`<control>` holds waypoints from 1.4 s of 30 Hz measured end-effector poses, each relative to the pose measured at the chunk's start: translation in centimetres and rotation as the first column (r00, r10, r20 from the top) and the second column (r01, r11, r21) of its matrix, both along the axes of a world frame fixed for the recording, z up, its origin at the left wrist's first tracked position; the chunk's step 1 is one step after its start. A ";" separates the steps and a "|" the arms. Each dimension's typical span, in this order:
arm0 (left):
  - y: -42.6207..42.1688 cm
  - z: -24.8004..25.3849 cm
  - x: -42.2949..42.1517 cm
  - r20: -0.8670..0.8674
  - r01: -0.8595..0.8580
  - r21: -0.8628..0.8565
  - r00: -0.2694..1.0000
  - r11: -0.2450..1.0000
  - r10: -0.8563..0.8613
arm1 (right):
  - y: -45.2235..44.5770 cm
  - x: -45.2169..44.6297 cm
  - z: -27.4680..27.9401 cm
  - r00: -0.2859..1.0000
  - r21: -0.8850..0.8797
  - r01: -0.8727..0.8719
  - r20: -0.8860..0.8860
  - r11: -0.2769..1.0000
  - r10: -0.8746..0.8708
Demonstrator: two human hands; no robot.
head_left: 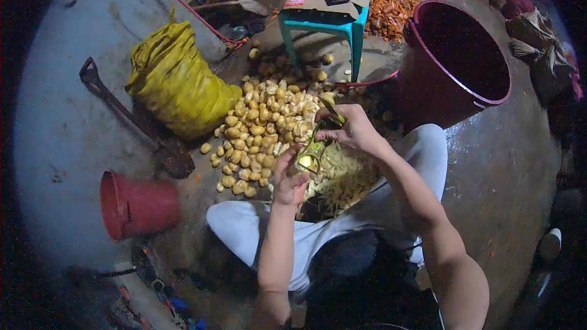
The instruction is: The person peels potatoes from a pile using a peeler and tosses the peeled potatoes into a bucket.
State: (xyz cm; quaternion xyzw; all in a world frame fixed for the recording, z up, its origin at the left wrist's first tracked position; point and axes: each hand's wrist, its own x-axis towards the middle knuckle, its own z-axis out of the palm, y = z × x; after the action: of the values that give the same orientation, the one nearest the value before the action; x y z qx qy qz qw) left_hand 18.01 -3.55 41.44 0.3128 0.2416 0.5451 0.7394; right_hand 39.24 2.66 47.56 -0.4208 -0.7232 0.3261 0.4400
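Note:
Between my hands is a shiny greenish roll (309, 160) with a pale yellow middle and a loose strip. Its exact kind is not clear. My left hand (290, 178) holds the roll's lower end, palm turned up. Above it and to its right, my right hand (350, 129) pinches the upper part of the strip, which shows a dark edge. Just beyond my hands lies a heap of potatoes (257, 123), some brown-skinned and some pale as if peeled. Pale peelings (345, 174) are piled under my right forearm, close to my folded legs.
A yellow sack (177, 79) and a shovel (122, 107) lie at left, above a red bucket (140, 205). A teal chair (324, 24) holds cardboard (299, 0) and dark phone-like items. Orange pieces (391, 3) lie behind it. A large maroon bin (422, 73) stands at right.

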 end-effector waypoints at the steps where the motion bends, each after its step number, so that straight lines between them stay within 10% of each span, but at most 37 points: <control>1: -0.3 -0.2 -0.1 0.004 -0.033 -0.032 0.999 0.999 0.034 | 0.1 0.0 -0.5 0.998 -0.022 0.020 -0.055 1.000 -0.021; 4: -0.5 0.5 0.0 0.125 -0.024 -0.065 0.992 0.998 0.032 | 2.6 2.0 -2.8 0.925 -0.304 0.044 -0.346 0.952 -0.154; 5: -0.6 1.0 0.1 0.134 -0.010 -0.046 0.991 0.999 0.016 | 3.2 2.7 -3.6 0.972 -0.241 0.207 -0.055 0.948 -0.226; 9: -0.7 1.9 1.0 0.012 -0.074 -0.001 0.997 0.997 0.074 | -0.2 -0.3 0.6 0.997 0.103 0.060 -0.051 0.993 -0.055; 15: -1.0 0.3 -0.5 0.261 0.039 -0.052 0.965 0.998 -0.024 | 1.9 1.5 -1.7 0.980 -0.177 0.122 -0.135 0.977 -0.147; 20: -1.2 1.5 0.6 0.022 -0.133 0.034 0.991 0.991 0.132 | 1.5 0.2 -3.5 0.997 -0.065 0.079 -0.020 0.995 -0.080; 21: -1.2 1.0 0.0 0.139 -0.067 -0.018 0.988 0.998 0.069 | 2.2 0.9 -3.1 0.989 -0.312 0.135 -0.015 0.941 -0.146; 42: -0.9 1.6 -0.2 0.118 -0.101 -0.103 0.987 0.990 0.113 | 1.7 0.4 -1.5 0.988 -0.148 0.000 -0.153 0.989 -0.023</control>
State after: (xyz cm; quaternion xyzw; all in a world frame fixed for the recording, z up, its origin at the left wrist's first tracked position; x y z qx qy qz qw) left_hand 17.79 -4.40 43.01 0.2290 0.2379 0.5899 0.7369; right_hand 39.62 4.32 46.04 -0.4296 -0.6585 0.4078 0.4642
